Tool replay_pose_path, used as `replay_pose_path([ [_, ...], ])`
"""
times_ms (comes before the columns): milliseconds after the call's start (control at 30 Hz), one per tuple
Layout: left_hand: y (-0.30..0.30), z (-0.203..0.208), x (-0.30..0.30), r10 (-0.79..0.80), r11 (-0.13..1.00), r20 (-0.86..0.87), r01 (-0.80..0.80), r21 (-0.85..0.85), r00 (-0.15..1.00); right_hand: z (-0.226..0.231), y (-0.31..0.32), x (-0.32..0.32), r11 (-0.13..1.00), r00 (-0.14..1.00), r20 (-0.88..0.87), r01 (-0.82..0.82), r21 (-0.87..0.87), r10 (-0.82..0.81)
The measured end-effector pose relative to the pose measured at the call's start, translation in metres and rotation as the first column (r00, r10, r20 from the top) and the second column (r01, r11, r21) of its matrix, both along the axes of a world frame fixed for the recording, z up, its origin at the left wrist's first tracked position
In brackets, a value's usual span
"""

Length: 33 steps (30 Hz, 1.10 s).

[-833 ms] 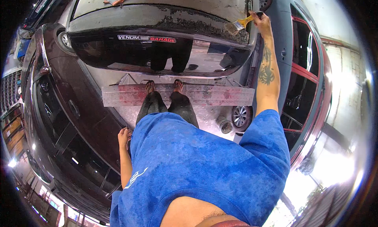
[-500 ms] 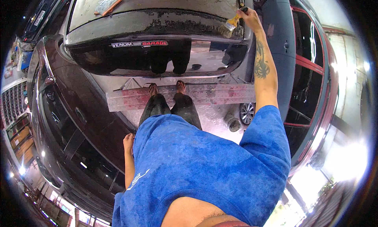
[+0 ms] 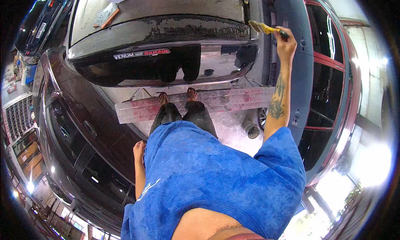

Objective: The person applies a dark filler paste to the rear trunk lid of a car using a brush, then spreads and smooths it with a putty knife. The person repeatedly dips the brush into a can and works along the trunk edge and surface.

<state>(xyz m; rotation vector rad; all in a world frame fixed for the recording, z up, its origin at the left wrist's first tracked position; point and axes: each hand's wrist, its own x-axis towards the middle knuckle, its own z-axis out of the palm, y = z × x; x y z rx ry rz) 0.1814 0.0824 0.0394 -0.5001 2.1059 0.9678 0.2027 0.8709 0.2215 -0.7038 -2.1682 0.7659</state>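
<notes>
Right-hand grip (image 3: 286,43) clamped on dark-ended handle of yellow paintbrush (image 3: 266,29), arm stretched forward. Brush held out over gap between grey, patchy car roof (image 3: 137,8) and blue-grey car (image 3: 306,69), bristles pointing left, just beside roof's right rear corner; cannot tell if touching. Left hand (image 3: 139,150) low beside hip; cannot tell whether fingers apart or together. Grey-and-orange flat block (image 3: 106,16) on roof's left part. Feet on red-stained plank (image 3: 233,100); bucket (image 3: 251,129) on floor beyond plank's near edge.
</notes>
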Motion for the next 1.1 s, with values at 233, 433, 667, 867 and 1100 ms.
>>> replay_pose_path([
  [233, 0.009, 0.004, -0.012, -0.052, 0.998, 0.029, 0.052, -0.019, 0.998, -0.056, -0.057, 0.003, 0.983, 0.995, -0.057, -0.065, 0.173, 0.076],
  [433, 0.024, 0.022, -0.024, 0.085, 0.996, 0.133, -0.084, -0.016, 0.988, -0.081, -0.072, -0.011, 0.968, 0.988, 0.087, -0.145, 0.203, 0.13],
  [667, 0.028, 0.022, -0.014, -0.002, 1.0, 0.061, 0.004, -0.026, 0.998, -0.076, -0.084, -0.02, 0.966, 0.993, 0.053, -0.112, 0.234, 0.102],
  [867, 0.02, 0.007, 0.002, 0.049, 0.999, 0.056, -0.049, -0.016, 0.997, -0.07, -0.101, -0.036, 0.961, 0.984, 0.04, -0.178, 0.212, 0.173],
  [1100, 0.03, 0.002, 0.015, 0.089, 0.996, -0.019, -0.089, 0.006, 0.996, -0.063, -0.116, -0.059, 0.946, 0.969, 0.099, -0.243, 0.215, 0.226],
])
